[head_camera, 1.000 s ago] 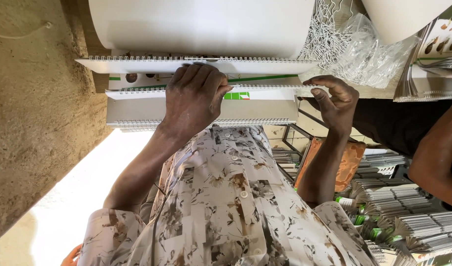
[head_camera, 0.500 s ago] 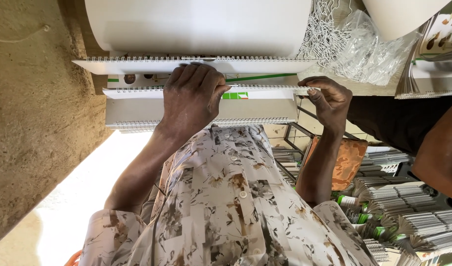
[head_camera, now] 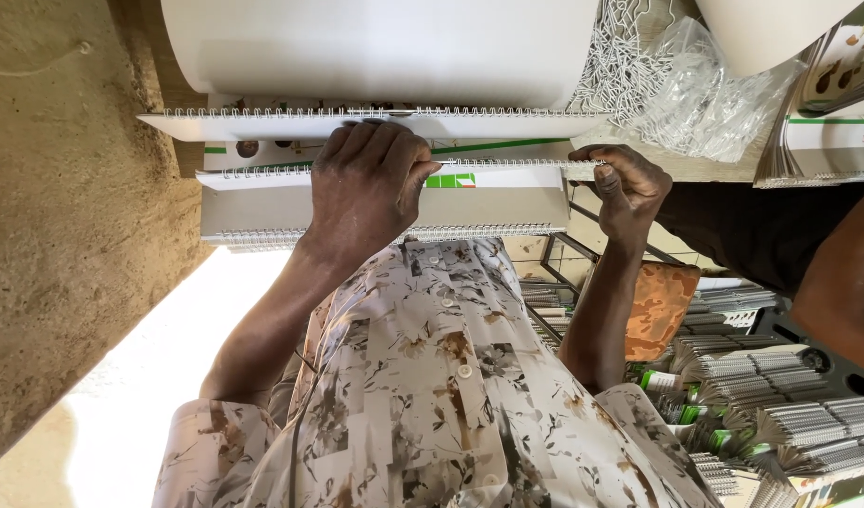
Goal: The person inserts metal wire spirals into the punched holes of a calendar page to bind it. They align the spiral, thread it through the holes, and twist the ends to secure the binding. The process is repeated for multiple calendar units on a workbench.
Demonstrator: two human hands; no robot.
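Your left hand (head_camera: pixel 371 188) lies palm-down, fingers curled over the white wire-spiral-bound booklet (head_camera: pixel 507 193) on the surface, its fingertips pinching the wire spine near the middle. Your right hand (head_camera: pixel 625 188) grips the spine's end, fingers clenched on the wire coil. A second white spiral-bound booklet (head_camera: pixel 263 124) lies just beyond, under a large white paper roll (head_camera: pixel 385 47); stacks of spiral-bound booklets (head_camera: pixel 780 404) sit at right.

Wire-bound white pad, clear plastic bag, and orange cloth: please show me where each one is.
wire-bound white pad (head_camera: pixel 507 199), head view, on its white cover.
clear plastic bag (head_camera: pixel 710 99), head view, on its crumpled middle.
orange cloth (head_camera: pixel 660 306), head view, on its centre.
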